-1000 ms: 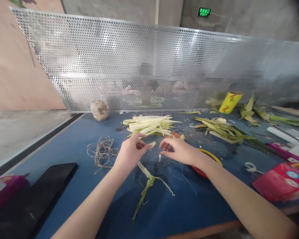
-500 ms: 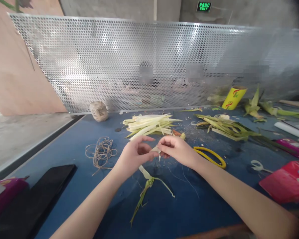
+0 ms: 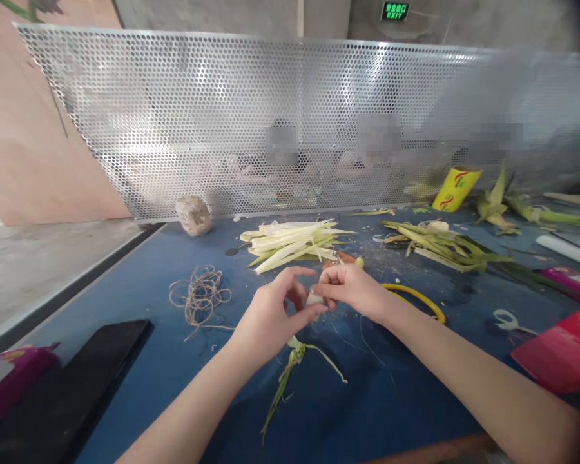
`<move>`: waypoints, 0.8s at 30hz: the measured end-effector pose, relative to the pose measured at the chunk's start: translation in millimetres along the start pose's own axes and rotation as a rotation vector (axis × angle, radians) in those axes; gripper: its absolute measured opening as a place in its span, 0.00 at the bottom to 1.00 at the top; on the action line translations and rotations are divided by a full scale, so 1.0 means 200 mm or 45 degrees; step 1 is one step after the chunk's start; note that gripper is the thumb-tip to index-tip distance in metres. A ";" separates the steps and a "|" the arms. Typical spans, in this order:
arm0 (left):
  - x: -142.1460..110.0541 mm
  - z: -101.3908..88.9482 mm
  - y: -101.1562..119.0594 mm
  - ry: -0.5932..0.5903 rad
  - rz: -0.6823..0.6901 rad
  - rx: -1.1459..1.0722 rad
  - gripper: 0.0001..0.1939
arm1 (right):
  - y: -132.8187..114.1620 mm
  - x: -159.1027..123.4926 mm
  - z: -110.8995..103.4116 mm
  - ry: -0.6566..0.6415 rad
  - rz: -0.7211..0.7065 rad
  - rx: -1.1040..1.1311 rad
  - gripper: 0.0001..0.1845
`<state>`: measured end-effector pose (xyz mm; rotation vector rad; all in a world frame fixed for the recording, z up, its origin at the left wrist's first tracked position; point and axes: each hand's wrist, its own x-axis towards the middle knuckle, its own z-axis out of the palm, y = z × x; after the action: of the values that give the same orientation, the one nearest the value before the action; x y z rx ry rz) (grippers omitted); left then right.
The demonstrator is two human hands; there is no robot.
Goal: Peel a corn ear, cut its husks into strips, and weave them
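Above the middle of the blue table, my right hand (image 3: 350, 288) is closed, its thumb and fingertips pinching a small pale piece (image 3: 314, 299) that looks like corn husk. My left hand (image 3: 278, 309) faces it with index finger stretched out and thumb apart; the thumb tip is at the piece's lower edge. Fingers hide much of the piece. Just below lies a tied husk figure (image 3: 297, 353) with thin green strands trailing down and a pale strip to the right. Behind my hands is a pile of pale husk strips (image 3: 294, 243).
Tangled twine (image 3: 200, 296) and a black phone-like slab (image 3: 101, 361) lie left. A yellow loop (image 3: 418, 298), green husks (image 3: 439, 245), a yellow roll (image 3: 457, 189) and a red packet (image 3: 560, 353) are right. A perforated metal screen (image 3: 174, 129) stands behind; people sit beyond it.
Both hands have shifted slightly right and down in view, with the pale piece still in my right fingertips. My left hand now covers more of the husk figure's top.
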<state>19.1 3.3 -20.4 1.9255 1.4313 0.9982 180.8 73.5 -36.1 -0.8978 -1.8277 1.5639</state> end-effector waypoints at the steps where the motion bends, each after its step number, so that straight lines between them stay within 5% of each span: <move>1: 0.00 0.00 0.00 -0.037 -0.030 -0.068 0.19 | 0.00 0.00 0.00 0.015 -0.014 -0.035 0.18; 7: 0.00 -0.05 0.01 -0.128 -0.058 -0.314 0.28 | -0.01 0.00 -0.02 0.039 -0.029 0.007 0.18; 15: -0.01 -0.05 0.02 -0.075 -0.032 -0.310 0.25 | -0.04 -0.03 -0.01 -0.027 -0.135 -0.010 0.17; 24: 0.02 -0.05 0.04 0.028 -0.252 -0.635 0.28 | -0.05 -0.06 0.02 -0.021 -0.243 -0.020 0.13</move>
<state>15.8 4.4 -7.5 1.3911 1.2111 1.1521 183.1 60.9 -26.3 -0.6964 -1.8801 1.4439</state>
